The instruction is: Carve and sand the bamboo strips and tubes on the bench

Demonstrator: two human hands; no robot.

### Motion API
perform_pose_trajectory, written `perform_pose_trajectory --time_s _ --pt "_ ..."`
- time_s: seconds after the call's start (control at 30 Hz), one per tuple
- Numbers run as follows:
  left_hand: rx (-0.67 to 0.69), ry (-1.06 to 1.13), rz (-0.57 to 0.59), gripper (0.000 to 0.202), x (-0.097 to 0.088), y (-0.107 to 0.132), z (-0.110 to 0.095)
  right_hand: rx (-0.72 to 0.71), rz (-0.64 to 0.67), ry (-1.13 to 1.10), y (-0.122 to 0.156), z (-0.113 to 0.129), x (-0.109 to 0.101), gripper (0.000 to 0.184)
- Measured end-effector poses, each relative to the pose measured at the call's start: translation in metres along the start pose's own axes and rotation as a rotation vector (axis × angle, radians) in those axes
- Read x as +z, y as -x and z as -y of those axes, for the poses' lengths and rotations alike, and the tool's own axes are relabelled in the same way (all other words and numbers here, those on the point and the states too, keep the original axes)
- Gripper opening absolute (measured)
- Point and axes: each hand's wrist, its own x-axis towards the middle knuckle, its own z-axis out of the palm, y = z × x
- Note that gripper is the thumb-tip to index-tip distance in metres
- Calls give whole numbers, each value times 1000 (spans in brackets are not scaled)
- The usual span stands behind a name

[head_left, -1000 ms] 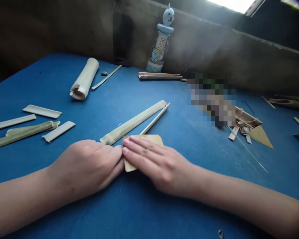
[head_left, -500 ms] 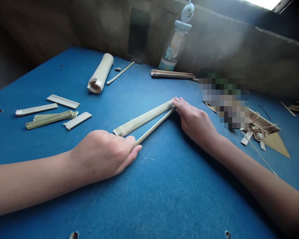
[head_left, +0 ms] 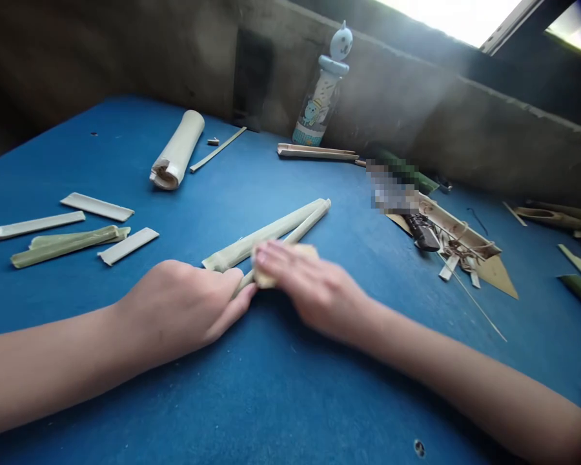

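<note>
My left hand [head_left: 186, 302] is closed on the near end of a narrow bamboo strip [head_left: 310, 222], which slants away across the table. Beside it lies a wider bamboo strip [head_left: 261, 236]; the two come together at their far ends, and the wide one's near end is by my left knuckles. My right hand [head_left: 322, 290], slightly blurred, presses a folded tan piece of sandpaper [head_left: 306, 250] onto the narrow strip, close to my left fingertips. The sandpaper and fingers cover the middle of that strip.
Several cut bamboo pieces [head_left: 68, 240] lie at left on the blue table [head_left: 271, 387]. Behind stand or lie a bamboo tube [head_left: 180, 148], a thin strip [head_left: 219, 150], a bottle [head_left: 318, 103] and a split bamboo length [head_left: 317, 152]. Right: a dark-handled tool [head_left: 423, 232], partly pixelated, and a bamboo trough [head_left: 459, 226].
My right hand has slid from the strips' far ends back toward my left hand, bringing the sandpaper into view. My left hand keeps its grip. The camera view has shifted slightly right.
</note>
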Motion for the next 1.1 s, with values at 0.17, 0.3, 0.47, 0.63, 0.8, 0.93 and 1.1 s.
perform_pose_trajectory --time_s 0.17,0.3,0.47,0.63,0.8,0.93,1.1 --pt "60 -100 -53 59 -4 -2 -1 275 -39 100 -1 -11 -2 48" --pt "111 -101 -88 57 -4 -1 -4 35 62 -146 -4 2 0 47" --pt "70 -12 -78 52 -4 1 -5 605 -277 -69 17 -81 -25 29" --pt "-116 171 -94 56 -32 -16 27 822 -568 -79 44 -143 -37 51" --pt "-414 155 -132 56 -61 -41 69 860 -635 -183 49 -149 -30 57" --pt "-458 -62 -17 48 -54 -43 78 846 -648 -245 49 -152 -28 57" --pt "-342 -291 34 41 -46 -36 57 829 -666 -243 51 -157 -26 56"
